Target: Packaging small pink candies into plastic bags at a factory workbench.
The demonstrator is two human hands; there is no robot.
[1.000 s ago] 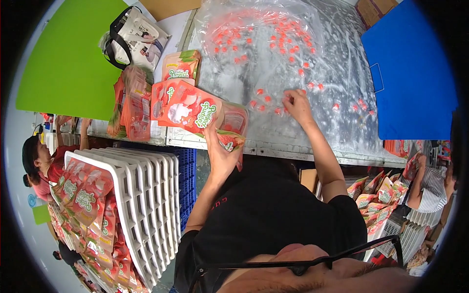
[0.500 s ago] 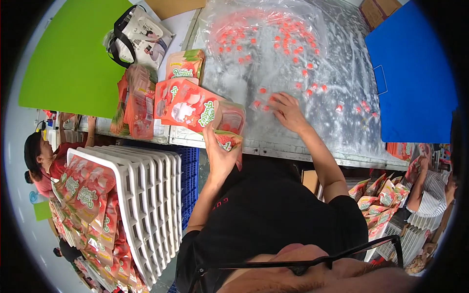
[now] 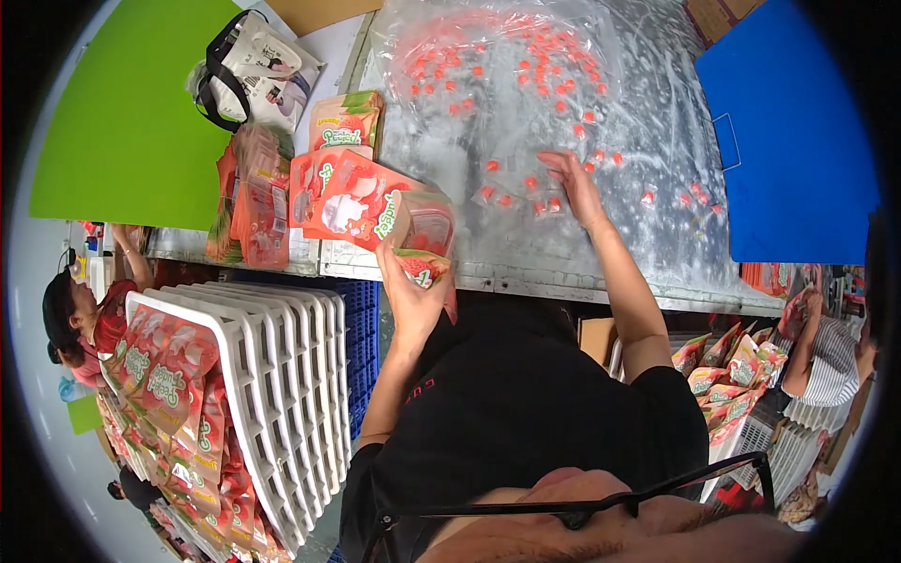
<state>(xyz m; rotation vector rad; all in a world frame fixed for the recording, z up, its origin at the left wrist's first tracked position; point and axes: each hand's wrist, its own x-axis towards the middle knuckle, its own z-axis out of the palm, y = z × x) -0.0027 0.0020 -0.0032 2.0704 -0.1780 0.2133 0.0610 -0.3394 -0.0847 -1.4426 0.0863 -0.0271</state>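
Note:
My left hand [image 3: 411, 298] grips a pink-and-green printed pouch [image 3: 424, 228] at the near edge of the metal table, its fingers wrapped around the pouch's lower part. Flat printed pouches [image 3: 352, 199] lie fanned out right behind that hand. Over the tabletop, my right hand [image 3: 574, 186] has its fingers stretched out toward the left, with nothing visible in them. Just to its left and below lie several small red pieces in clear wrappers [image 3: 505, 200]. More red wrapped pieces [image 3: 540, 70] are scattered in and around a clear plastic sheet or bag [image 3: 413, 47] farther back.
Bundled pouches [image 3: 261, 202] and a white bag with black handles [image 3: 272, 70] sit at the left. White crates [image 3: 272, 375] of pouches stand below left, more pouches [image 3: 727, 389] below right. Green [image 3: 131, 113] and blue boards [image 3: 788, 141] flank the table. Other people work at both sides.
My right hand has shifted slightly up and right, its fingers straightening. Several red wrapped pieces now lie where it was. My left hand still holds the pouch.

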